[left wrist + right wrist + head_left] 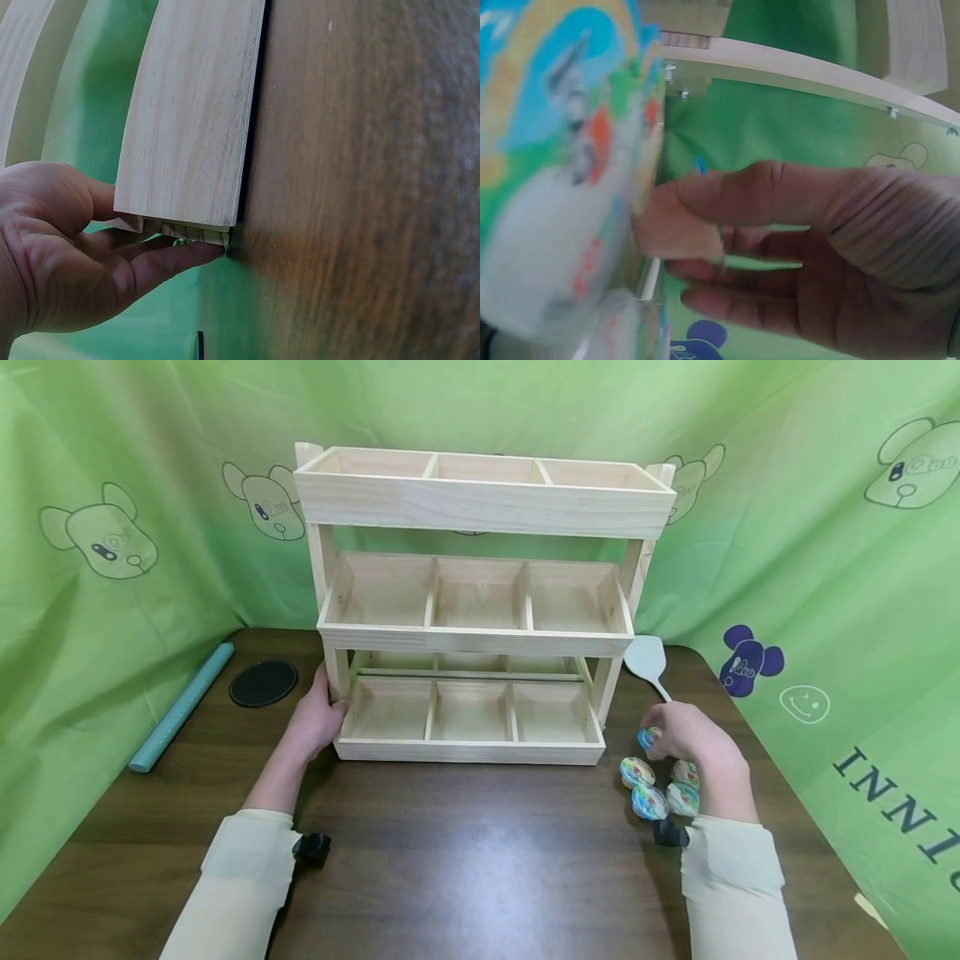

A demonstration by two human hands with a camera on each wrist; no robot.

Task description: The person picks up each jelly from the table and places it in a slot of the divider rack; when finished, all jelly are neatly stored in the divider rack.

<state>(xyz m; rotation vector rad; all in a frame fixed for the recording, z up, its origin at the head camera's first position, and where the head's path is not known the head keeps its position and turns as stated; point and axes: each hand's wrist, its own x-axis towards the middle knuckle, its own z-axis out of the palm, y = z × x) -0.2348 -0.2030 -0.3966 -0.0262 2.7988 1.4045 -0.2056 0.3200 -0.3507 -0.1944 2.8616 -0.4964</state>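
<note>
1. Standing on the brown wood-grain desk in head view, the three-tier wooden rack has pale, rectangular compartments. To its right, the right hand, bent downward, pinches a small printed cup near four round cups.
2. Left wrist view: the left hand grips the rack's squared, grained end.
3. Right wrist view: the thumb is nearly straight; one cup looks blurred.

Right wrist view: nearest colourful pack blurred, cut off; spatula's handle end hidden.
</note>
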